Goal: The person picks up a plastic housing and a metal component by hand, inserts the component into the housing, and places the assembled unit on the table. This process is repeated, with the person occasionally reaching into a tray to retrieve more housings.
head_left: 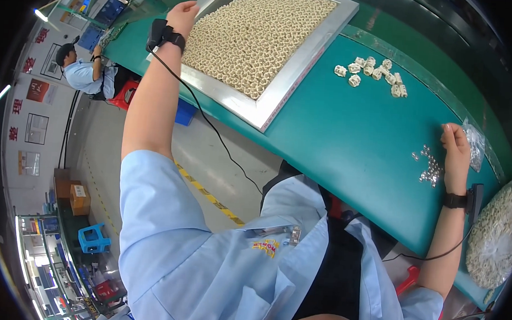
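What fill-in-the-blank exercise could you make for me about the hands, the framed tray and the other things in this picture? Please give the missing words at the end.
1. The left hand is nearer to the framed tray than the ____ hand is.
2. The right hand is next to small shiny parts on a ____ tabletop.
3. The wrist straps are ____.
4. In the background, another person sits on a ____ stool.

Missing words: right; green; black; red.

Yellow-and-red lettering (265, 247) on blue shirt (227, 268) — red characters (17, 107) on white wall (56, 120)
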Demonstrator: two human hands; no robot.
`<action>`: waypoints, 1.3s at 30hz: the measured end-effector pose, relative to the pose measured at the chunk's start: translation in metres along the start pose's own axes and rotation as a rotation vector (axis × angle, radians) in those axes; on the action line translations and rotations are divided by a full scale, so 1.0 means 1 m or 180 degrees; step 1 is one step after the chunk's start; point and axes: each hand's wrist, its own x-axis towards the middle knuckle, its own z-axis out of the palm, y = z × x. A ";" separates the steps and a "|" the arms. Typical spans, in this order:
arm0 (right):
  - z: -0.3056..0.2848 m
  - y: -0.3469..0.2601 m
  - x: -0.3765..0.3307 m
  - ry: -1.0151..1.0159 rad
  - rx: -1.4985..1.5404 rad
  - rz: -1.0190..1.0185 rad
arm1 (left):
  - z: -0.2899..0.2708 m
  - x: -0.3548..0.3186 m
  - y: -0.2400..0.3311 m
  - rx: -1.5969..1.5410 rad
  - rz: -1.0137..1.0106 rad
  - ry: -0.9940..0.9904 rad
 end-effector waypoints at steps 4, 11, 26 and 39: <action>0.003 0.000 0.002 0.0110 -0.0062 0.0100 | -0.028 0.016 -0.059 0.1254 -0.0124 -0.0234; 0.000 0.003 0.002 0.0166 -0.0173 0.0014 | -0.016 0.034 -0.094 0.1667 -0.0467 -0.0415; 0.001 0.000 0.001 0.0256 -0.0204 0.0105 | -0.010 0.018 -0.092 0.1372 -0.0890 -0.0336; 0.002 0.002 0.002 0.0188 -0.0178 0.0048 | -0.023 0.025 -0.091 0.0961 -0.0852 0.0192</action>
